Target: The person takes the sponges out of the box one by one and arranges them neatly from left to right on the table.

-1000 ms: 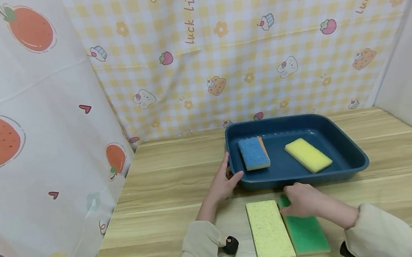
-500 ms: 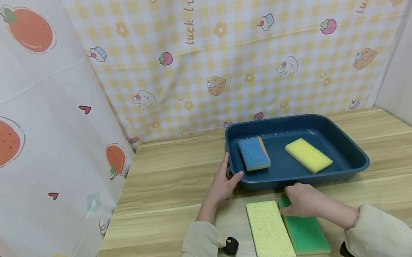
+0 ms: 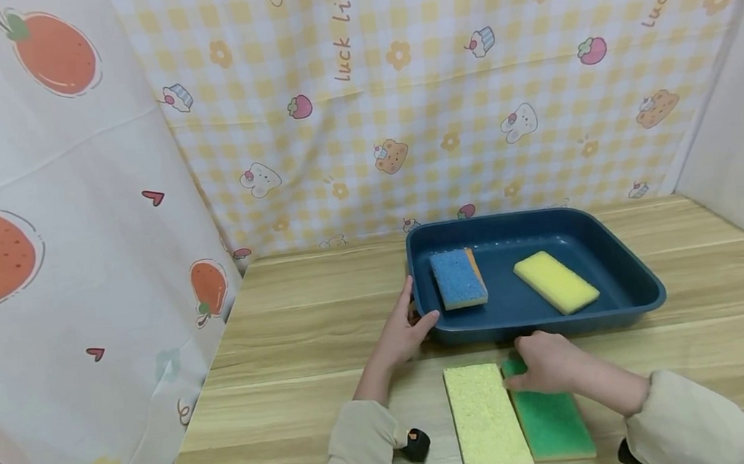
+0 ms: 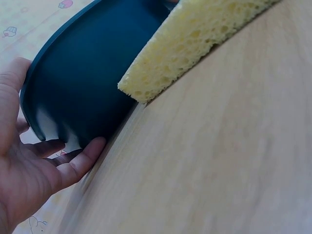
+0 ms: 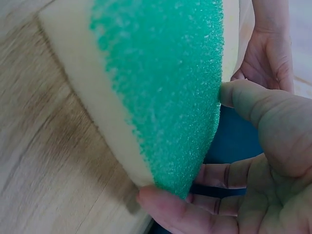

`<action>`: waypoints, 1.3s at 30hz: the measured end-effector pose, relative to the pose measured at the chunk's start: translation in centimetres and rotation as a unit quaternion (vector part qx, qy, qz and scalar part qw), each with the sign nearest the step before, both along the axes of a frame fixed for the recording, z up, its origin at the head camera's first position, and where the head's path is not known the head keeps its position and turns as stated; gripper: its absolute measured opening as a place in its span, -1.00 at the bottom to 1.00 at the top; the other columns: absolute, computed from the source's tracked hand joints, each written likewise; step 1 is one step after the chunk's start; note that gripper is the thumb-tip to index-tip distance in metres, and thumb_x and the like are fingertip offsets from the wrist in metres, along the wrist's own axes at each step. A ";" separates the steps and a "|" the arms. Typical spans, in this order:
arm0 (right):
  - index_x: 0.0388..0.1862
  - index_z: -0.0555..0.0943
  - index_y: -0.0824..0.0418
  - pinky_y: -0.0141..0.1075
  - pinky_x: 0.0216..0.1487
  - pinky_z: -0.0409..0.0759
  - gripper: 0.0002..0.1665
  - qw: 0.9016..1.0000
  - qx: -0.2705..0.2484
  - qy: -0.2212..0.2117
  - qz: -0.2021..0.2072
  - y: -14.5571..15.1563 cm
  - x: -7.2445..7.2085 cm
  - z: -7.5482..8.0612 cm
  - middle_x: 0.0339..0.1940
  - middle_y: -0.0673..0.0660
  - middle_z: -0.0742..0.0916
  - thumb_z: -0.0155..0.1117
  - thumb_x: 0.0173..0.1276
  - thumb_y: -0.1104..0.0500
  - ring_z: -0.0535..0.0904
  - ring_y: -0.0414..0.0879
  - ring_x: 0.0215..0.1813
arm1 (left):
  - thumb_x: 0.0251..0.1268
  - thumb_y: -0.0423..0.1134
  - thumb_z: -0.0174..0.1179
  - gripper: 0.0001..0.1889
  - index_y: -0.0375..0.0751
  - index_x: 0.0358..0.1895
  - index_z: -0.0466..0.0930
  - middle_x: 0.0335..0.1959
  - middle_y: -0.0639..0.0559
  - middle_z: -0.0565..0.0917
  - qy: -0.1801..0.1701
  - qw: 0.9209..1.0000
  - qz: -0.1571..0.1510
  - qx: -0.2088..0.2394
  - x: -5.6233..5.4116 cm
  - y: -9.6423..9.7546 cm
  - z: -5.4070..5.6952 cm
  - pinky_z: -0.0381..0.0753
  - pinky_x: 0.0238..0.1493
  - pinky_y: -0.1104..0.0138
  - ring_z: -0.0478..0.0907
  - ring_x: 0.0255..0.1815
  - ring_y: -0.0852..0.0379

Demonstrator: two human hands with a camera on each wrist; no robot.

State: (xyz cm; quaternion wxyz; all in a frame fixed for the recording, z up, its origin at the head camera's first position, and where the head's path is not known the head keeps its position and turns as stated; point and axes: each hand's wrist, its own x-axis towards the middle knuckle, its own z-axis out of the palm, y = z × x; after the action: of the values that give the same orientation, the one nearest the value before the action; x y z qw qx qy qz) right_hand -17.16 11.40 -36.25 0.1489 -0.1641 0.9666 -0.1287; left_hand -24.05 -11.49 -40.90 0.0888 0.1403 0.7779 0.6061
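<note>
My left hand [image 3: 401, 332] holds the front left corner of a dark blue baking pan [image 3: 500, 291], thumb on the rim. In the left wrist view its fingers lie against the outer wall of the pan [image 4: 83, 73]. My right hand [image 3: 548, 364] grips the far end of a green-topped scouring sponge [image 3: 558, 425] in front of the pan. The right wrist view has the thumb on one long edge of this sponge [image 5: 161, 87] and fingers around its end. Flat beside it, on the left, lies a pale yellow sponge [image 3: 488, 419].
Inside the pan are a blue-topped sponge [image 3: 457, 278] on the left and a yellow sponge [image 3: 556, 283] lying aslant on the right. Everything stands on a wood-grain table [image 3: 290, 355]. A checked, patterned cloth [image 3: 351, 139] hangs behind the pan.
</note>
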 end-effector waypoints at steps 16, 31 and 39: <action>-0.82 0.27 0.10 -0.39 -0.69 0.12 -0.47 0.996 0.023 0.075 0.048 -1.8 -2.1 6.2 -0.85 -0.08 0.20 0.29 0.11 -0.09 0.10 -0.24 -0.76 | 0.31 -0.15 0.04 -0.21 -0.05 0.44 -0.28 0.40 -0.20 -0.01 -0.005 1.000 -0.018 0.009 1.8 -0.5 3.2 0.54 -0.09 0.12 0.24 0.24 -0.20; -0.73 0.40 0.15 -0.34 -0.60 0.29 -0.58 0.999 0.036 0.017 -0.016 -5.6 -12.3 8.1 -0.80 -0.02 0.28 0.23 0.19 -0.03 0.25 -0.16 -0.70 | 0.29 -0.07 0.05 -0.21 0.10 0.44 -0.26 0.40 -0.12 0.02 0.003 1.000 -0.009 0.005 0.6 -0.3 0.4 0.59 -0.21 0.21 0.33 0.18 -0.13; -0.24 0.57 0.37 -0.22 -0.34 0.47 -0.55 0.997 0.070 -0.002 -0.029 -7.2 -15.4 7.4 -0.42 0.15 0.62 0.22 0.20 -0.04 0.50 -0.04 -0.40 | 0.29 -0.09 0.05 -0.23 0.12 0.44 -0.24 0.40 -0.10 0.05 0.003 1.000 -0.003 0.003 0.6 -0.3 0.7 0.58 -0.19 0.21 0.32 0.19 -0.12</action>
State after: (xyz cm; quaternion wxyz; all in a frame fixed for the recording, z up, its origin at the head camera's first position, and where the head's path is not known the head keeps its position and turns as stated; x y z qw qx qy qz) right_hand -32.57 4.23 -28.82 0.1579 -0.1246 0.9774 -0.0654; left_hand -23.41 -11.76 -40.21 0.0876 0.1451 0.7757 0.6079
